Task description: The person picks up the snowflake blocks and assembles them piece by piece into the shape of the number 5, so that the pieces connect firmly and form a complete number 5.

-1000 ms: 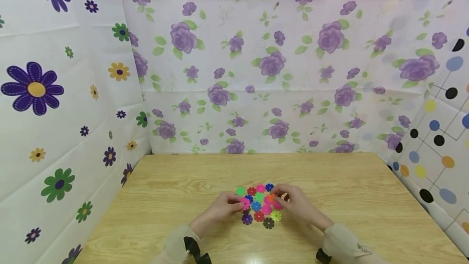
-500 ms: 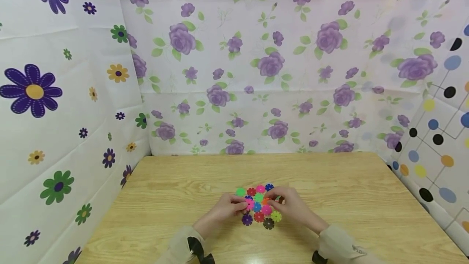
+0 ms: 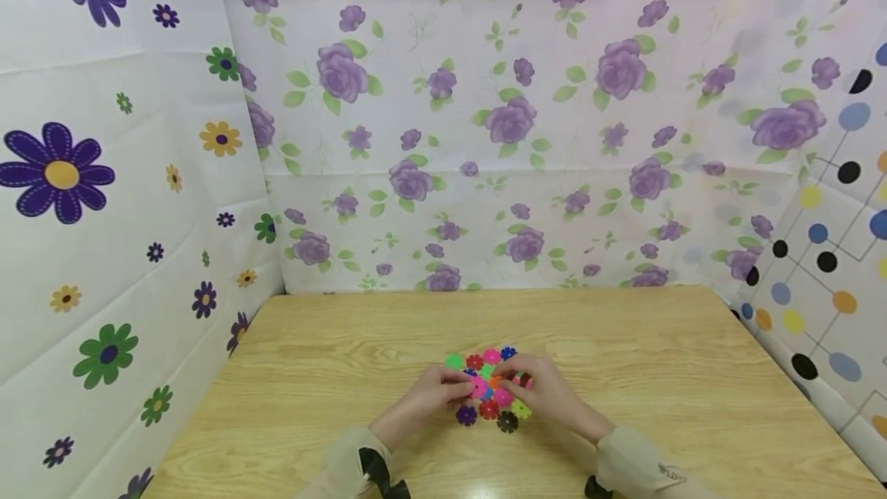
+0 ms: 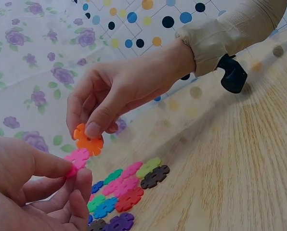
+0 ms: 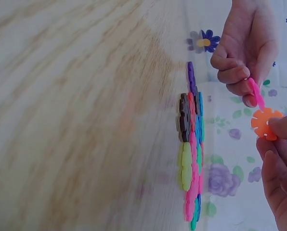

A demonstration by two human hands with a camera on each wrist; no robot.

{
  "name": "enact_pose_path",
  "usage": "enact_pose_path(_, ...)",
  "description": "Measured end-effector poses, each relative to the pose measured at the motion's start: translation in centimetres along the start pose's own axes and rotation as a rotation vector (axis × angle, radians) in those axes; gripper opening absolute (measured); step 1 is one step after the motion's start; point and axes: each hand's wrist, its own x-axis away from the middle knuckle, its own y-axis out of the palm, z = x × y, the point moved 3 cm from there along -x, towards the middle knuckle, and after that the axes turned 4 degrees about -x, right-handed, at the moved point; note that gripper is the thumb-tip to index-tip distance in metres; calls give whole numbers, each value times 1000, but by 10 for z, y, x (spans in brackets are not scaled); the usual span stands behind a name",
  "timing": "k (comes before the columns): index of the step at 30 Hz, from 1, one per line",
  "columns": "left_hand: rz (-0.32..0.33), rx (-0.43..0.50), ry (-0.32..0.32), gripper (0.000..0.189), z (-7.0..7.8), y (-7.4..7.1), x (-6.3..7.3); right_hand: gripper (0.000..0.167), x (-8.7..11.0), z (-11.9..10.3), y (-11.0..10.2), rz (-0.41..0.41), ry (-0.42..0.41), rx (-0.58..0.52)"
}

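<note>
My left hand (image 3: pixel 431 393) pinches a pink notched snowflake disc (image 4: pixel 77 160) between thumb and fingers. Facing it, my right hand (image 3: pixel 547 390) holds an orange snowflake disc (image 4: pixel 89 144) by its edge, thumb across its face in the right wrist view. The rims of the two discs come right up to each other above the table, the pink one seen nearly edge-on and the orange one flat-on from the right wrist. Beneath both hands lies a loose group of flat snowflake discs in several colours, among them a purple disc (image 3: pixel 466 415) and a dark brown disc (image 3: pixel 508 422); the hands cover part of the group.
The wood-grain table (image 3: pixel 333 353) runs back to a curtain with purple roses (image 3: pixel 513 122). A daisy-print sheet (image 3: pixel 138 175) closes the left side, and a dotted sheet (image 3: pixel 831 291) stands on the right. Black straps (image 3: pixel 377 468) are worn at the wrists.
The two hands have drawn together over the group: the left moved right with the pink disc, the right moved left with the orange one. The discs on the table stay put.
</note>
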Motion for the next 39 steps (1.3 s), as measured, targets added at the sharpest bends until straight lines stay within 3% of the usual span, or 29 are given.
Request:
enact_pose_path(12, -19, 74, -48, 26, -2, 5, 0, 14, 2, -5, 2, 10, -13, -17)
enact_pose_path(20, -24, 142, -86, 15, 4, 9, 1, 19, 2, -9, 2, 107, -152, 30)
enact_pose_path(28, -3, 126, -51, 9, 13, 11, 3, 25, 2, -14, 2, 204, -223, 50)
enact_pose_path(39, -61, 129, -13, 7, 21, 7, 5, 26, 2, -16, 5, 251, -232, -1)
